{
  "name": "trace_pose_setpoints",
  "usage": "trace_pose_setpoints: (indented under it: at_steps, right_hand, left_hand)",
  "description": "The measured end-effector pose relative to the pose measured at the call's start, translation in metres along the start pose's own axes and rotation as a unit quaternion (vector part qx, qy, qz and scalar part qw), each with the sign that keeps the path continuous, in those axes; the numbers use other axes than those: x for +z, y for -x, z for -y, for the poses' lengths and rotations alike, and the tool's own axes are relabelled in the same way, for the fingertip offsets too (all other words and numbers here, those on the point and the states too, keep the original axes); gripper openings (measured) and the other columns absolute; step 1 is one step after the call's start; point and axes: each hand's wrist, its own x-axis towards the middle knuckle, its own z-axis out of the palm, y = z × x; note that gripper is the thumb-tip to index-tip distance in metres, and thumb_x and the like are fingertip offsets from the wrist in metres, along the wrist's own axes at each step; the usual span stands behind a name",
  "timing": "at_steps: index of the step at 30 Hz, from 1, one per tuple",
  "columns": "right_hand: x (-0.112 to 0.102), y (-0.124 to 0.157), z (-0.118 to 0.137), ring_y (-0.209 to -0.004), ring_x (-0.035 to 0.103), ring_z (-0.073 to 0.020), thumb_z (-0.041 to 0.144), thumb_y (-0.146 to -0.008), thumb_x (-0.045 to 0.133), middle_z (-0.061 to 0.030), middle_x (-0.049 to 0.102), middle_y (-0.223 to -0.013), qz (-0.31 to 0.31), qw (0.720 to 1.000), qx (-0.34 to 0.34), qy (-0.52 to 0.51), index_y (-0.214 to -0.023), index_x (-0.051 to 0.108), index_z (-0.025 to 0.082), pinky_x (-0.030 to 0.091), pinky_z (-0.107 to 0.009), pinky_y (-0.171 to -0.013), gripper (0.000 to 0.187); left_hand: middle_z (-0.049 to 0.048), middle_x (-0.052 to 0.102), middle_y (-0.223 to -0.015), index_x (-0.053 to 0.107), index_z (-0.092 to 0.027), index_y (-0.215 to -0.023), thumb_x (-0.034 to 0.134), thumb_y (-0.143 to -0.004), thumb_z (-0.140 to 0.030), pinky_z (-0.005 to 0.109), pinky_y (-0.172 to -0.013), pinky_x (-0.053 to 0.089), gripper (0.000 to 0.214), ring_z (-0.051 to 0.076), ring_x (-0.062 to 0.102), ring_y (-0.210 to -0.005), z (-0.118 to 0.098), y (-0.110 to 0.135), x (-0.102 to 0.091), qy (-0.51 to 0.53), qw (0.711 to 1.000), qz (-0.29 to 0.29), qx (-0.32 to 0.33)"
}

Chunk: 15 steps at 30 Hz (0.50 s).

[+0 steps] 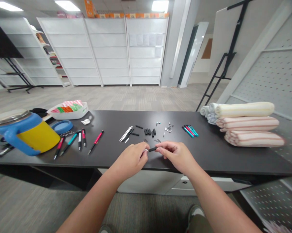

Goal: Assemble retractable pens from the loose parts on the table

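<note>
Black pen part (152, 149): held in both hands over the near part of the desk (211, 153), roughly level.
Left hand (133, 158): pinching the part's left end; a small white bit (146, 149) shows at its grip.
Right hand (178, 156): thumb and forefinger pinching the right end.
Short black sleeves (149, 131): grouped on the desk just beyond the hands.
White rods (125, 132): bundled left of the sleeves, alongside thin black pieces (135, 134).
Small silver pieces (169, 130): scattered right of the sleeves.
Coloured barrels (189, 130): side by side, farther right.
Red pen (96, 141): lying apart, left of the rods.
Rolled towels (251, 123): stacked toward the desk's right end.
</note>
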Motion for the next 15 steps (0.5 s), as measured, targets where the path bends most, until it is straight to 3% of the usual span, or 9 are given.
trace_pose_setpoints:
  at_steps: [7, 15]
  right_hand:
    - [-0.0013, 0.0009, 0.0012, -0.063, 0.062, -0.0170, 0.051, -0.086, 0.075, -0.0030, 0.077, -0.073, -0.021, 1.000, 0.007, 0.019, -0.106, 0.087, 0.024, 0.048, -0.029, -0.064, 0.036]
    - [-0.0006, 0.0004, -0.0015, -0.061, 0.063, -0.0154, 0.054, -0.093, 0.065, -0.0069, 0.083, -0.097, -0.013, 1.000, -0.002, 0.007, -0.120, 0.083, 0.024, 0.051, -0.029, -0.063, 0.044]
  left_hand:
    - [0.0040, 0.076, -0.114, 0.066, -0.024, -0.118, 0.044, -0.109, -0.031, 0.033, -0.084, 0.046, 0.025, 0.022, 0.070, -0.097, 0.0055, 0.0009, 0.0026, 0.033, 0.999, 0.005, 0.008]
    - [0.0024, 0.074, -0.099, 0.068, -0.022, -0.102, 0.044, -0.110, -0.033, 0.028, -0.081, 0.046, 0.027, 0.018, 0.068, -0.093, 0.0078, -0.0007, -0.0029, 0.106, 0.994, -0.003, 0.011]
